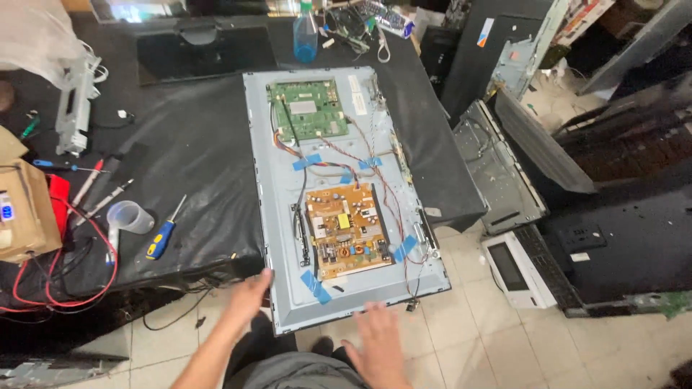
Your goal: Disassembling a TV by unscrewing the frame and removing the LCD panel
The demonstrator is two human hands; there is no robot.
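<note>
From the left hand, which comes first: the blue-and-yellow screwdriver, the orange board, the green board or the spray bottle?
1. Screwdriver, left of the left hand.
2. Orange board, to its right.
3. Green board, farther up the panel.
4. Spray bottle, at the table's far edge.

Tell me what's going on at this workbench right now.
A person stands at a black-covered table with a grey flat-screen panel lying back side up, its cover off. A green circuit board and an orange-brown power board are exposed, joined by coloured wires under blue tape strips. The left hand touches the panel's near left corner; the right hand rests open at its near edge. A blue-and-yellow screwdriver lies to the left.
</note>
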